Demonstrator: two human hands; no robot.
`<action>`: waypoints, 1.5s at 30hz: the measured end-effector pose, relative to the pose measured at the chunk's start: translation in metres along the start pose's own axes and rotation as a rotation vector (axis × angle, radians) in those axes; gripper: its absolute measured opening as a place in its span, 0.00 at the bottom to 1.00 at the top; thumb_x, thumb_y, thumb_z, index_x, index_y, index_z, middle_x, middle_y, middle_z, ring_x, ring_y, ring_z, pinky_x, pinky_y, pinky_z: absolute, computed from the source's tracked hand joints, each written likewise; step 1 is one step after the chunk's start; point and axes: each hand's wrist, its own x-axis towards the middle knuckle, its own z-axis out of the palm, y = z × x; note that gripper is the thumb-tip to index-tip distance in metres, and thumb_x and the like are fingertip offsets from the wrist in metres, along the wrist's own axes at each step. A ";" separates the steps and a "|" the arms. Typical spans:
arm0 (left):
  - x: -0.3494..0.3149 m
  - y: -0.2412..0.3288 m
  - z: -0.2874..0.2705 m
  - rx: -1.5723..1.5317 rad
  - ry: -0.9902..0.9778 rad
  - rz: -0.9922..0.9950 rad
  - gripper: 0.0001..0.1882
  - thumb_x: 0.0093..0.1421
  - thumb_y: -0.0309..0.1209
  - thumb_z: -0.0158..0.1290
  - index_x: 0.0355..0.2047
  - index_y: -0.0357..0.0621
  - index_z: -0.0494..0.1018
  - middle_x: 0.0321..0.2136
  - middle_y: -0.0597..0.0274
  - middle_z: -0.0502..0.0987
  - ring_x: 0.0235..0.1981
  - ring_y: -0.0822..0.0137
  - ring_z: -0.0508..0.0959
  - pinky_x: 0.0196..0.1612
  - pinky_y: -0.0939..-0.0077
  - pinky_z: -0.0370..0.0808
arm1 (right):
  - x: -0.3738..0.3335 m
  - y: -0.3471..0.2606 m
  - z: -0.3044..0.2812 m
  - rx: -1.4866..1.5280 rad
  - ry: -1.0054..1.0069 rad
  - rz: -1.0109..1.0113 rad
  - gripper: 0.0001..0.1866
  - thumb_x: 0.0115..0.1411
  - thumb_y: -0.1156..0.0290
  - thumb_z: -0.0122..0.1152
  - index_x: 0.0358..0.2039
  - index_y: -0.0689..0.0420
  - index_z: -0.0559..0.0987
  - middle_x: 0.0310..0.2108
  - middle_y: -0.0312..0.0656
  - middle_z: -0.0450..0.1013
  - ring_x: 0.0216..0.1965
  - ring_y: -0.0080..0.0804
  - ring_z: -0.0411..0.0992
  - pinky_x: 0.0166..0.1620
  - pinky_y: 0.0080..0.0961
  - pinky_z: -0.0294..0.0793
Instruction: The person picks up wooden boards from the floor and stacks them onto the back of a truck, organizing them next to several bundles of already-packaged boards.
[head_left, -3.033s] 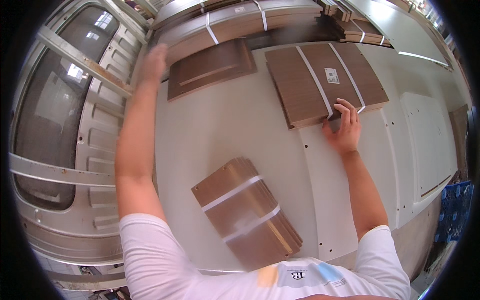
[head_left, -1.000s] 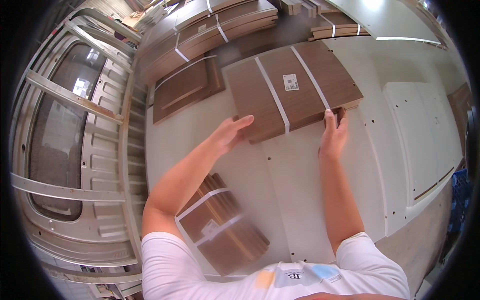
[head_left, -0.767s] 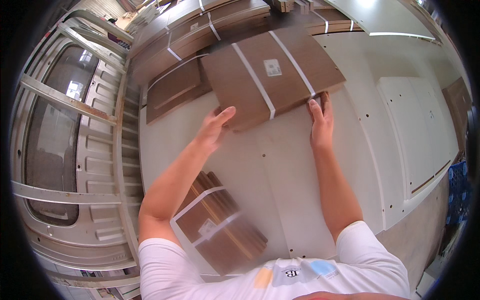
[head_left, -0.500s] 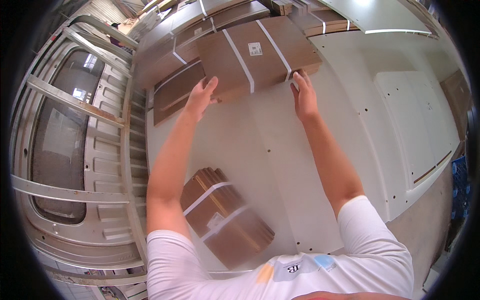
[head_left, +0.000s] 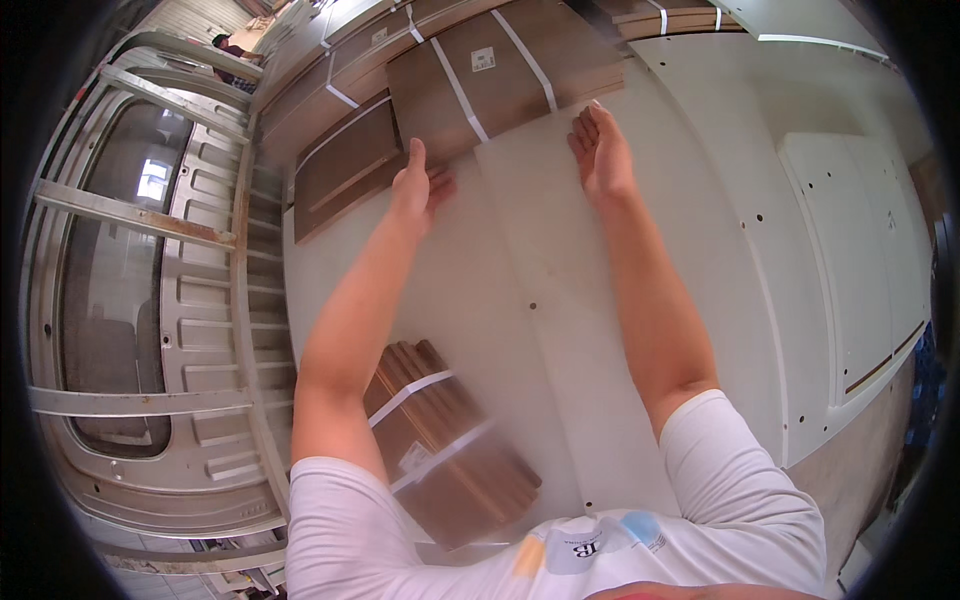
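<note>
A large bundle of brown boards [head_left: 515, 95], bound with two white straps and bearing a paper label, lies flat at the far side of the pale panels. My left hand [head_left: 415, 190] is held just short of its near edge, thumb up and fingers apart, with nothing in it. Off the bundle's near right corner is my right hand [head_left: 603, 155], palm turned inward, fingers stretched and empty. A smaller strapped brown bundle [head_left: 350, 160] lies left of the large one, beyond my left hand. Another strapped bundle of narrow brown boards [head_left: 450, 450] rests close to my body.
Large pale panels [head_left: 680, 230] with small holes form the surface beneath. A metal rail frame [head_left: 240, 300] runs along the left, beside a vehicle's window. More strapped boards [head_left: 375, 45] are stacked behind. Another person [head_left: 237, 62] is at the far left. Something blue [head_left: 925, 385] shows at right.
My hands have come away from the large bundle, which now lies a little farther off. The view has shifted slightly, and the other person shows more at the far left.
</note>
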 end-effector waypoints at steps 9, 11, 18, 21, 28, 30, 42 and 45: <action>0.041 -0.019 -0.001 -0.091 -0.025 0.015 0.51 0.66 0.66 0.50 0.72 0.36 0.53 0.61 0.50 0.67 0.50 0.58 0.79 0.47 0.63 0.84 | 0.014 -0.001 0.005 0.083 0.174 0.030 0.27 0.69 0.53 0.59 0.60 0.58 0.71 0.59 0.38 0.69 0.59 0.30 0.68 0.64 0.29 0.64; 0.048 -0.018 0.006 -0.242 0.064 0.017 0.44 0.65 0.64 0.54 0.65 0.41 0.62 0.58 0.53 0.70 0.49 0.55 0.78 0.50 0.59 0.82 | 0.025 -0.001 0.014 0.163 0.259 0.019 0.22 0.69 0.54 0.60 0.54 0.56 0.74 0.52 0.34 0.70 0.51 0.25 0.69 0.59 0.26 0.67; 0.059 -0.005 0.019 -0.357 0.215 -0.046 0.42 0.60 0.51 0.66 0.65 0.43 0.60 0.61 0.56 0.66 0.53 0.54 0.73 0.47 0.56 0.82 | 0.039 0.009 0.026 0.067 0.304 -0.117 0.26 0.68 0.54 0.63 0.61 0.52 0.72 0.61 0.35 0.66 0.59 0.29 0.66 0.61 0.33 0.68; 0.043 0.021 0.018 -0.311 0.205 0.012 0.34 0.58 0.49 0.68 0.57 0.47 0.66 0.52 0.58 0.71 0.46 0.59 0.74 0.41 0.63 0.81 | 0.039 -0.007 0.030 -0.030 0.304 -0.121 0.33 0.65 0.56 0.68 0.66 0.54 0.70 0.67 0.41 0.63 0.64 0.33 0.64 0.60 0.37 0.73; 0.006 0.070 -0.022 -0.190 0.340 0.181 0.27 0.55 0.48 0.69 0.48 0.49 0.73 0.40 0.60 0.77 0.34 0.64 0.78 0.33 0.75 0.78 | 0.040 0.012 0.019 -0.471 0.187 -0.177 0.37 0.59 0.57 0.76 0.62 0.66 0.72 0.51 0.43 0.77 0.46 0.32 0.77 0.51 0.28 0.79; -0.001 0.078 -0.051 -0.180 0.410 0.196 0.28 0.54 0.48 0.70 0.49 0.49 0.73 0.42 0.62 0.77 0.34 0.64 0.78 0.32 0.75 0.78 | 0.031 0.025 0.023 -0.529 0.053 -0.147 0.37 0.59 0.59 0.76 0.61 0.68 0.73 0.50 0.43 0.78 0.46 0.31 0.78 0.52 0.27 0.79; 0.013 0.023 -0.258 0.751 0.556 0.228 0.49 0.57 0.60 0.66 0.64 0.34 0.64 0.60 0.49 0.71 0.60 0.57 0.73 0.60 0.58 0.73 | -0.009 0.089 0.054 -0.521 -0.788 0.280 0.52 0.62 0.58 0.73 0.73 0.75 0.52 0.74 0.60 0.53 0.73 0.44 0.59 0.71 0.35 0.62; -0.008 0.021 -0.203 1.331 0.701 0.716 0.53 0.54 0.56 0.68 0.69 0.39 0.59 0.70 0.47 0.60 0.72 0.52 0.60 0.72 0.51 0.57 | -0.008 0.084 0.056 -0.540 -0.786 0.259 0.50 0.63 0.57 0.72 0.72 0.74 0.54 0.74 0.59 0.55 0.73 0.44 0.60 0.71 0.35 0.62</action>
